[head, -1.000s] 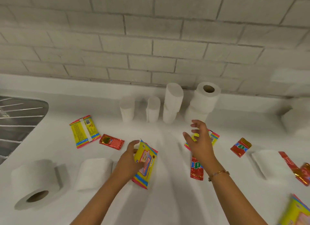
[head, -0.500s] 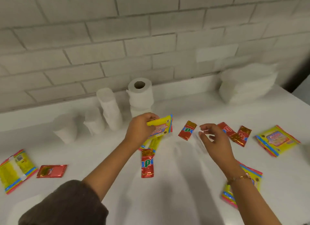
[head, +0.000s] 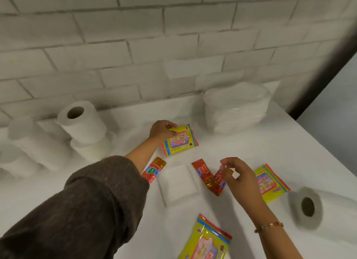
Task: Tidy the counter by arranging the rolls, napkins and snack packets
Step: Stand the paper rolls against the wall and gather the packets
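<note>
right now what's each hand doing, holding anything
left hand: closed on the yellow Giggles packet by its top edge
right hand: pinching a small red sachet

Home kitchen, white counter (head: 251, 148), white brick-tile wall (head: 135, 46), paper rolls (head: 83, 123)

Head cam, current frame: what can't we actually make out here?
- Yellow packet at the bottom: cut off by the frame edge.
- Red sachet: lower end hidden under the left sleeve.
- Right hand: motion-blurred fingertips; grip on the small red sachet unclear.
- Far-left rolls: blurred, count uncertain.
- Napkin stack: wrapping detail washed out.
</note>
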{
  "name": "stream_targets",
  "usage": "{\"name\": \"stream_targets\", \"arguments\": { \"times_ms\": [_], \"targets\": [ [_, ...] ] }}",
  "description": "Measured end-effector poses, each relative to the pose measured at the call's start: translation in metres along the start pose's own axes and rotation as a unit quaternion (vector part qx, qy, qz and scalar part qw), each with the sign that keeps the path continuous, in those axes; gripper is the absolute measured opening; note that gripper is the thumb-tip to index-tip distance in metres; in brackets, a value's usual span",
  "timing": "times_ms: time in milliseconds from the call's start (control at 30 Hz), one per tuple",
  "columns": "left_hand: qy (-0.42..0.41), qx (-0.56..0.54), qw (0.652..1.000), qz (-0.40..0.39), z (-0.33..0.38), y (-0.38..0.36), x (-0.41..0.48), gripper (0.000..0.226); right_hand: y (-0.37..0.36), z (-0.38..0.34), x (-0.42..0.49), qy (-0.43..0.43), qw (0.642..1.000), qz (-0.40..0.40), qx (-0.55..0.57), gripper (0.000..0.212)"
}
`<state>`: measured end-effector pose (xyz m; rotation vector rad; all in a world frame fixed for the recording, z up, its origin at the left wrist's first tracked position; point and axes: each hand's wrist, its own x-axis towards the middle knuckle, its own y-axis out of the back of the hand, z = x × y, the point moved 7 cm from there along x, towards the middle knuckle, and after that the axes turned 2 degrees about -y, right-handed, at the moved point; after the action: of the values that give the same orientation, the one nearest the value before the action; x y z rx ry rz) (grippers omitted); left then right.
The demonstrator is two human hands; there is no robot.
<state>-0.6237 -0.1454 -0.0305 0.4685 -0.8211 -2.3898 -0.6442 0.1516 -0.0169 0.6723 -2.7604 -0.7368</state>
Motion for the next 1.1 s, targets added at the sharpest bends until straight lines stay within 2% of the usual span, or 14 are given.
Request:
{"name": "stream_targets", "arguments": {
  "times_ms": [133,300,433,500,633,767,833,933,1000,1100],
  "targets": [
    [0.014,0.053,0.998,0.022,0.001,-0.013,0.027,0.034,0.004,0.017,0.018,-0.016,1.000,-0.016,-0.004,0.015],
    [0.045,0.069,0.995,0.052,-0.007,-0.025,0.042,0.038,-0.002,0.034,0.034,-0.050,0.998,-0.035,0.012,0.015],
    [0.015,0.046,0.996,0.080,-0.011,-0.021,0.033,0.047,-0.011,0.037,0.041,-0.053,0.997,-0.047,0.010,0.015],
    [-0.012,0.008,0.996,0.091,-0.009,-0.014,0.017,0.042,-0.014,0.038,0.040,-0.052,0.998,-0.044,0.008,0.015],
    [-0.053,0.012,0.992,0.116,-0.023,0.010,-0.047,0.031,-0.016,0.035,0.026,-0.043,0.998,-0.041,0.004,0.014],
    [-0.022,-0.024,0.990,0.140,-0.066,0.028,-0.125,0.028,-0.020,0.026,0.005,-0.035,0.998,-0.054,0.006,0.014],
    [-0.021,-0.001,0.987,0.157,-0.086,0.038,-0.155,0.027,-0.026,0.019,-0.010,-0.031,0.998,-0.060,0.013,0.013],
    [-0.001,0.095,0.977,0.189,-0.118,0.060,-0.183,0.033,-0.037,0.006,-0.037,-0.004,0.997,-0.079,-0.022,0.014],
    [0.039,0.145,0.974,0.169,-0.138,0.069,-0.188,0.044,-0.043,-0.002,-0.053,0.010,0.993,-0.107,-0.039,0.020],
    [0.045,0.156,0.978,0.129,-0.149,0.073,-0.190,0.052,-0.051,-0.007,-0.073,-0.001,0.981,-0.181,-0.069,0.027]
  ]
}}
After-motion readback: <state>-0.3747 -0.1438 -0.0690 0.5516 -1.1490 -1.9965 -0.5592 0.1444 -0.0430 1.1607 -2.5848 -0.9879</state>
